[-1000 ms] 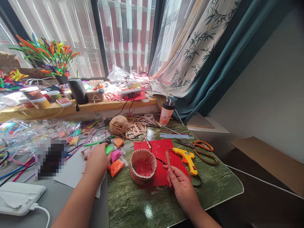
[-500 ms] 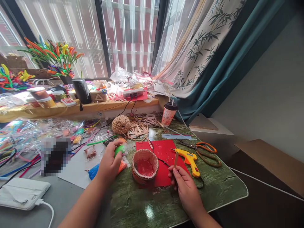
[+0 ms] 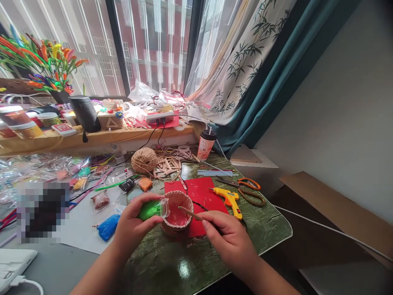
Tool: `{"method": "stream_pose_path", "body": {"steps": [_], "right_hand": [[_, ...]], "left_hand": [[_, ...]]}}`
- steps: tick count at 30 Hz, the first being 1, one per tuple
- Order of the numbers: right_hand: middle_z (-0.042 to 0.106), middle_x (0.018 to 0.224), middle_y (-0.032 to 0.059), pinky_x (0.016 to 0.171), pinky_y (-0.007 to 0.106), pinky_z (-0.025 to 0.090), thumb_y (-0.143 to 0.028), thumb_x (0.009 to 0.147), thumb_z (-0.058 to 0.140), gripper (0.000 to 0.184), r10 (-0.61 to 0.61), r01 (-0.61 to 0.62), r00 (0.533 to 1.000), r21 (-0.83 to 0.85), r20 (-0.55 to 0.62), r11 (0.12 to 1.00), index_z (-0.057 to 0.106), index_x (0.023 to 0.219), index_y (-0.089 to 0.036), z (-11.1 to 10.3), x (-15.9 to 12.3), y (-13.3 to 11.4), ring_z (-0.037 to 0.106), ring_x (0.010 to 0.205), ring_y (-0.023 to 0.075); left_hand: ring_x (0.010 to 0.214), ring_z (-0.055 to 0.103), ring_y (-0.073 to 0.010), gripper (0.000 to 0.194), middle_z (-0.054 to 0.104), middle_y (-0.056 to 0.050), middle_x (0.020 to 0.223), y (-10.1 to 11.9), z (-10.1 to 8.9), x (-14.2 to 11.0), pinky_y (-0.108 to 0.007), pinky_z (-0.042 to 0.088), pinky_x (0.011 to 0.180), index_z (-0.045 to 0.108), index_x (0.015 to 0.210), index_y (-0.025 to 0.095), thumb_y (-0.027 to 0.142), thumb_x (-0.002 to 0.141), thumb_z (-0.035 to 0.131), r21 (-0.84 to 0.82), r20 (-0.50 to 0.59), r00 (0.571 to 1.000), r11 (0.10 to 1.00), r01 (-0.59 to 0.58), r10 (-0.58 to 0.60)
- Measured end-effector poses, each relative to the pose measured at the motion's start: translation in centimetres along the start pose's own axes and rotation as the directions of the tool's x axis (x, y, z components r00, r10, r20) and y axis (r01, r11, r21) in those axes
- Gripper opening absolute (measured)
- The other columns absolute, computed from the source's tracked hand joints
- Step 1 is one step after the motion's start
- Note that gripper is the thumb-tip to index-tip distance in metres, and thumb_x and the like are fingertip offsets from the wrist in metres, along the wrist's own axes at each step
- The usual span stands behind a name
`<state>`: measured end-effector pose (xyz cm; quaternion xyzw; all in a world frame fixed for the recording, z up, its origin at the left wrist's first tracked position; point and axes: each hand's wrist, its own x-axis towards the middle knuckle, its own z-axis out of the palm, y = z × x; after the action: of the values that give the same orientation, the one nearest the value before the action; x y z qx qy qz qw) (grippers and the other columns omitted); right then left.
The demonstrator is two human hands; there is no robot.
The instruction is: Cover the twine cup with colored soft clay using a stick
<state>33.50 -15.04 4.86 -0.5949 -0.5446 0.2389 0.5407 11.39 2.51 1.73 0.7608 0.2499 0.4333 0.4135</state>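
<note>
My left hand (image 3: pixel 132 224) is closed around a small clear bag of green clay (image 3: pixel 151 209), held just left of a little woven twine basket (image 3: pixel 176 213) with a red inside. My right hand (image 3: pixel 226 237) pinches a thin wooden stick (image 3: pixel 189 212) whose tip points left over the basket's rim. The basket sits on a sheet of red paper (image 3: pixel 201 192) on the green mat (image 3: pixel 215 262).
A yellow glue gun (image 3: pixel 229 198) and orange scissors (image 3: pixel 247 189) lie right of the red paper. A twine ball (image 3: pixel 144 159), craft sticks (image 3: pixel 166 165) and a cup (image 3: pixel 205 145) stand behind. Blue (image 3: pixel 108 226) and orange (image 3: pixel 144 183) clay bags lie to the left, with a cluttered sill beyond.
My left hand picked the green clay bag out of the pile and carried it right to the basket. My right hand swung the stick from upright to pointing left over the basket.
</note>
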Motion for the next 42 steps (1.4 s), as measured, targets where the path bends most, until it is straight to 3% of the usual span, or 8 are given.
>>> {"method": "stream_pose_path", "body": {"steps": [7, 11, 14, 22, 32, 36, 39, 42], "right_hand": [[0.083, 0.083, 0.0073, 0.067, 0.032, 0.054, -0.022, 0.105, 0.057, 0.029, -0.148, 0.175, 0.978, -0.193, 0.146, 0.966, 0.085, 0.111, -0.022, 0.5, 0.6, -0.7, 0.075, 0.072, 0.0216], [0.081, 0.080, 0.0079, 0.064, 0.033, 0.048, -0.019, 0.105, 0.055, 0.029, -0.263, 0.339, 0.937, -0.417, 0.230, 0.843, 0.082, 0.115, -0.021, 0.4, 0.7, -0.9, 0.068, 0.066, 0.0216], [0.071, 0.067, 0.0051, 0.058, 0.033, 0.038, -0.019, 0.104, 0.055, 0.027, -0.257, 0.376, 0.920, -0.477, 0.296, 0.794, 0.082, 0.100, -0.020, 0.0, 0.9, -1.5, 0.058, 0.058, 0.0197], [0.064, 0.060, 0.0014, 0.057, 0.030, 0.038, -0.031, 0.106, 0.056, 0.035, -0.105, 0.156, 0.942, -0.138, 0.319, 0.978, 0.081, 0.083, -0.025, 0.4, 1.0, -2.1, 0.053, 0.054, 0.0173], [0.057, 0.061, 0.0001, 0.054, 0.029, 0.030, -0.052, 0.096, 0.070, 0.039, 0.133, -0.225, 0.922, 0.223, 0.364, 0.948, 0.086, 0.083, -0.019, 1.4, 0.2, -0.1, 0.044, 0.056, 0.0145], [0.044, 0.052, -0.0062, 0.050, 0.025, 0.020, -0.055, 0.082, 0.086, 0.040, 0.258, -0.444, 0.885, 0.530, 0.388, 0.723, 0.085, 0.082, -0.015, 3.8, -1.2, 1.5, 0.030, 0.051, 0.0086], [0.034, 0.044, -0.0121, 0.043, 0.023, 0.014, -0.044, 0.078, 0.091, 0.030, 0.348, -0.577, 0.809, 0.755, 0.474, 0.312, 0.081, 0.080, -0.016, 6.1, -2.4, 2.1, 0.018, 0.042, 0.0054], [0.028, 0.044, -0.0153, 0.039, 0.019, 0.010, -0.039, 0.080, 0.093, 0.026, 0.224, -0.615, 0.761, 0.787, 0.609, -0.052, 0.077, 0.081, -0.019, 7.5, -3.0, 2.4, 0.009, 0.041, 0.0048]], "left_hand": [[0.104, 0.081, -0.0295, 0.048, 0.086, -0.010, 0.111, 1.0, 0.2, 0.0, -0.038, 0.065, 0.092, 0.082, 0.116, 0.028, 0.060, 0.081, 0.088, -0.080, 0.093, 0.985, 0.987, -0.139, 0.146], [0.101, 0.082, -0.0261, 0.043, 0.086, -0.008, 0.110, 1.4, 0.5, 0.1, -0.035, 0.065, 0.090, 0.080, 0.117, 0.031, 0.057, 0.084, 0.087, -0.052, 0.149, 0.953, 0.964, -0.259, 0.264], [0.097, 0.082, -0.0246, 0.041, 0.086, -0.007, 0.107, 1.7, 0.6, 0.3, -0.032, 0.066, 0.087, 0.078, 0.116, 0.030, 0.055, 0.086, 0.086, -0.003, 0.172, 0.932, 0.946, -0.323, 0.319], [0.092, 0.081, -0.0219, 0.043, 0.083, -0.007, 0.102, 2.2, 0.7, 0.3, -0.029, 0.065, 0.083, 0.075, 0.118, 0.029, 0.058, 0.088, 0.082, 0.048, 0.180, 0.906, 0.917, -0.396, 0.382], [0.094, 0.080, -0.0231, 0.052, 0.082, -0.006, 0.103, 1.9, 0.7, 0.2, -0.028, 0.064, 0.085, 0.077, 0.118, 0.029, 0.065, 0.081, 0.083, -0.035, 0.160, 0.929, 0.943, -0.331, 0.332], [0.092, 0.079, -0.0235, 0.056, 0.083, -0.006, 0.102, 1.8, 0.7, 0.2, -0.027, 0.063, 0.085, 0.079, 0.117, 0.030, 0.069, 0.078, 0.083, -0.071, 0.147, 0.938, 0.949, -0.307, 0.314], [0.093, 0.079, -0.0234, 0.053, 0.084, -0.005, 0.102, 1.6, 0.7, 0.0, -0.026, 0.062, 0.086, 0.080, 0.116, 0.031, 0.069, 0.079, 0.083, -0.063, 0.137, 0.950, 0.960, -0.274, 0.280], [0.095, 0.079, -0.0243, 0.048, 0.085, -0.004, 0.103, 1.4, 0.7, -0.4, -0.027, 0.062, 0.085, 0.081, 0.116, 0.033, 0.066, 0.081, 0.085, -0.043, 0.100, 0.973, 0.978, -0.205, 0.208]]}}
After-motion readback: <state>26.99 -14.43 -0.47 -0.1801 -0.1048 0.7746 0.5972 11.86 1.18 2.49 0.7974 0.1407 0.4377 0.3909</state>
